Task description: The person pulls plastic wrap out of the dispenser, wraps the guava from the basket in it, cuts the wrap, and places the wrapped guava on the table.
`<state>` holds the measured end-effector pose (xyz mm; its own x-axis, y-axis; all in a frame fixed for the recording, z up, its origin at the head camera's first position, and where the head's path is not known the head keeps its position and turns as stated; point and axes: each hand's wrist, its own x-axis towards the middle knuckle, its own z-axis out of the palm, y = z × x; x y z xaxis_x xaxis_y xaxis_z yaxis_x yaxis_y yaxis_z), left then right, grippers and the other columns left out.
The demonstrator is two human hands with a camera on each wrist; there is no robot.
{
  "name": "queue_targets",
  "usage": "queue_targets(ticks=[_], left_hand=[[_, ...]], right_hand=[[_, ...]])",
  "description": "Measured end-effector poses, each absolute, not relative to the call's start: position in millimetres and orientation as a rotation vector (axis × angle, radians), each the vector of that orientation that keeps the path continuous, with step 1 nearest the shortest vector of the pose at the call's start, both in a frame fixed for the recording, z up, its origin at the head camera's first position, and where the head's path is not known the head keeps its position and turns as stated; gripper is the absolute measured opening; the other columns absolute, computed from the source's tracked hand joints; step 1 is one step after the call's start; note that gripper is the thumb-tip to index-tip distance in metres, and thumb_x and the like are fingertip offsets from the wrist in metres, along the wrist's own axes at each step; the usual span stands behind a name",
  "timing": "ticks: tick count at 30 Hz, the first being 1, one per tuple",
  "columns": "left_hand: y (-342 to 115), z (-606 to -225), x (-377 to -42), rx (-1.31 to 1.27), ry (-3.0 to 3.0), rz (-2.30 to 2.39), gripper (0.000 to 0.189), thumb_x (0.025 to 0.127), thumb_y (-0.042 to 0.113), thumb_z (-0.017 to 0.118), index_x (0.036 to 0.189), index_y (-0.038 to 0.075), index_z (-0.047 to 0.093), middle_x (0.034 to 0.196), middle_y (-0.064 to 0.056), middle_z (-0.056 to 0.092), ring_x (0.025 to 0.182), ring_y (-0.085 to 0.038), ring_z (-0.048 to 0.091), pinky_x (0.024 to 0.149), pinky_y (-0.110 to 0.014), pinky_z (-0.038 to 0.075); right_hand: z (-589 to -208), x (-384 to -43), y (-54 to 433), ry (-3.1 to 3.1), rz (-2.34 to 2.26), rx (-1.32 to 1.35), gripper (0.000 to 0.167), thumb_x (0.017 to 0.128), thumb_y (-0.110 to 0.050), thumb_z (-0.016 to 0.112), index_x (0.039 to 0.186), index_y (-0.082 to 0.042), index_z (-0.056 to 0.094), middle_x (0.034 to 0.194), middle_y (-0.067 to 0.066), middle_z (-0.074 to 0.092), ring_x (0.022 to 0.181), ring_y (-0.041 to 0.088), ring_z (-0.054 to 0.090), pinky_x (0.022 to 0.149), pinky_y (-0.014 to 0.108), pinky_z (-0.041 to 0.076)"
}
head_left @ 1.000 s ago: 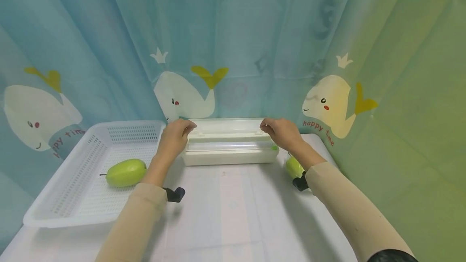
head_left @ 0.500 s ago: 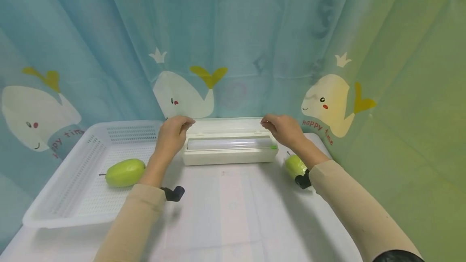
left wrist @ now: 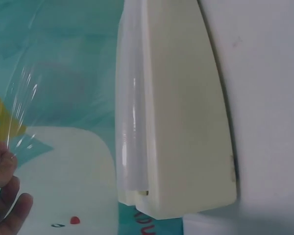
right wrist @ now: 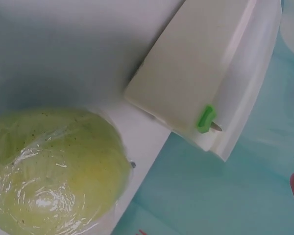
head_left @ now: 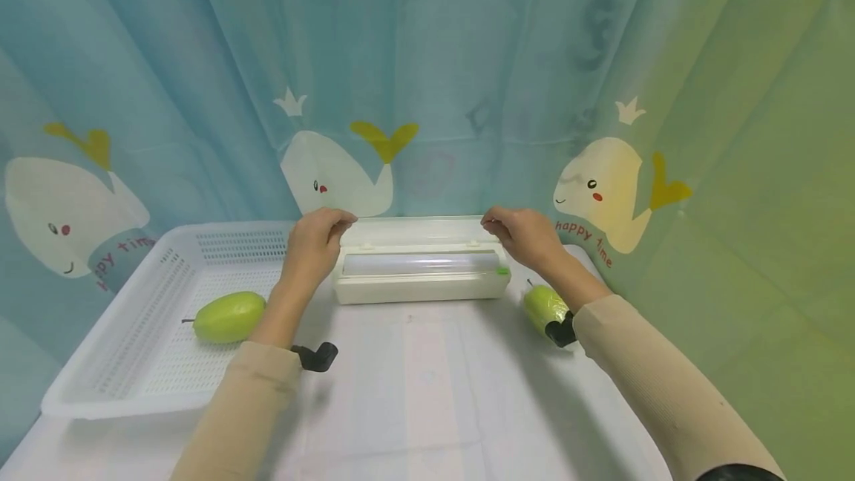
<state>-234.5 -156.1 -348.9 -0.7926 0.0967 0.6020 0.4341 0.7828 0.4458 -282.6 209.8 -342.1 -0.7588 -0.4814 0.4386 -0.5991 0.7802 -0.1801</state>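
Observation:
A cream cling film dispenser [head_left: 421, 289] sits at the back of the table, its lid [head_left: 421, 231] raised and a film roll [head_left: 419, 264] showing inside. My left hand [head_left: 312, 243] pinches clear cling film [left wrist: 25, 103] at the left, above the box; the left wrist view shows the film creased at the fingertips. At the other end my right hand [head_left: 524, 236] has thumb and fingers together at the film's right side. Only its fingertips enter the right wrist view. A green slide cutter [right wrist: 206, 119] is at the box's right end.
A white perforated basket [head_left: 100, 384] stands on the left with a green pear-like fruit [head_left: 230, 317] in it. Another green fruit [right wrist: 54, 171], wrapped in clear film, lies on the table under my right forearm. A printed curtain [head_left: 441, 80] hangs close behind the box.
Both hands have risen slightly; the left has drifted a little left and the right a little right. The dispenser, basket and fruits have stayed in place.

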Motion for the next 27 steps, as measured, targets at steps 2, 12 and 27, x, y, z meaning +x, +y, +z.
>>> queue_targets(ticks=[2, 12, 27], left_hand=[[-156.3, -347.8, -233.8, -0.399, -2.393, -0.787, 0.014, 0.093, 0.0, 0.066, 0.104, 0.005, 0.074, 0.103, -0.011, 0.074, 0.097, -0.032, 0.068, 0.085, -0.046, 0.055], [-158.1, -343.7, -231.8, -0.412, -2.338, -0.77, 0.016, 0.092, -0.003, 0.065, 0.102, 0.005, 0.074, 0.099, -0.011, 0.074, 0.091, -0.031, 0.067, 0.08, -0.045, 0.054], [-154.7, -336.8, -227.6, -0.432, -2.29, -0.775, 0.017, 0.093, -0.003, 0.065, 0.103, 0.005, 0.075, 0.099, -0.011, 0.074, 0.092, -0.032, 0.067, 0.081, -0.047, 0.054]], right_hand=[[-341.3, -282.0, 210.0, -2.602, 0.444, 0.821, 0.011, 0.099, -0.025, 0.062, 0.105, -0.02, 0.071, 0.093, -0.001, 0.076, 0.07, 0.019, 0.067, 0.059, 0.038, 0.051], [-336.3, -278.7, 209.1, -2.552, 0.452, 0.851, 0.011, 0.099, -0.023, 0.063, 0.105, -0.018, 0.071, 0.091, 0.0, 0.076, 0.067, 0.018, 0.066, 0.058, 0.037, 0.051], [-328.1, -277.8, 211.5, -2.524, 0.454, 0.853, 0.012, 0.098, -0.021, 0.064, 0.103, -0.015, 0.072, 0.094, 0.001, 0.076, 0.073, 0.019, 0.069, 0.064, 0.038, 0.054]])
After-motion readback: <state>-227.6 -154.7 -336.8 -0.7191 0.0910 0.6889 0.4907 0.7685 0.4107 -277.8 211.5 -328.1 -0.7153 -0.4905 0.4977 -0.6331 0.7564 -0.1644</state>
